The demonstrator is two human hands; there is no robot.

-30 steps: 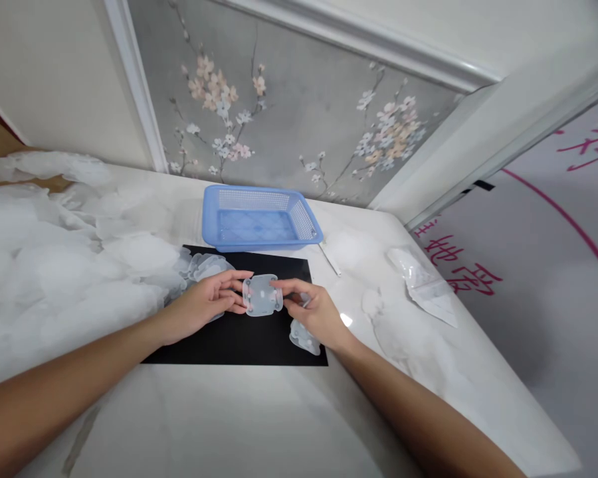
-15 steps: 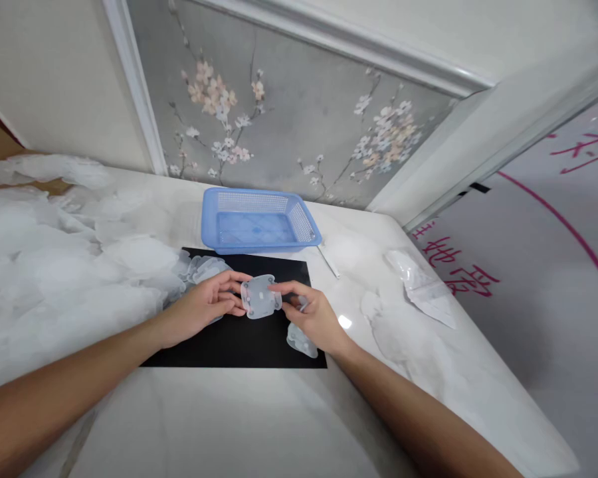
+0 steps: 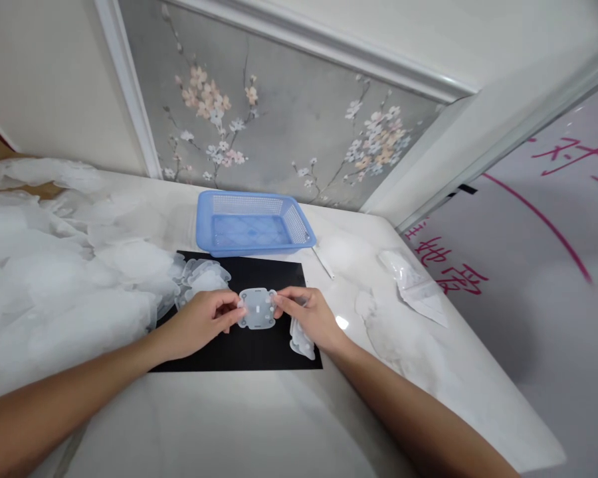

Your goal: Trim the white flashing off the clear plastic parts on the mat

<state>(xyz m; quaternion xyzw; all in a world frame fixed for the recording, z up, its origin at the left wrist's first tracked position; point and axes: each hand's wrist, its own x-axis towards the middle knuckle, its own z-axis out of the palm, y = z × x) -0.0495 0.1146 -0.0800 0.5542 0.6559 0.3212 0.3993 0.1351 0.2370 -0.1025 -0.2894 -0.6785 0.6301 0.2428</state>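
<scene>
A translucent plastic plate with rounded lobes and a small slot in its middle [image 3: 258,309] is held up between my two hands over a black mat [image 3: 259,352]. My left hand [image 3: 204,320] pinches its left edge between thumb and fingers. At the opposite edge, my right hand [image 3: 309,315] grips it by the fingertips. Partly under the right hand lie some similar translucent pieces [image 3: 301,342] on the mat. Beyond my left hand, a loose heap of the same kind of pieces [image 3: 202,275] sits at the mat's far left corner.
A blue plastic basket [image 3: 204,222] stands behind the mat, with a thin white stick [image 3: 323,263] beside it. A big pile of translucent plastic pieces [image 3: 54,279] covers the table's left side. To the right lies a clear plastic bag [image 3: 418,289], near a whiteboard [image 3: 538,265] with red writing.
The plate has turned from tilted to nearly level and come slightly lower. My left hand has shifted its hold to a thumb pinch on the left edge. The view has moved slightly.
</scene>
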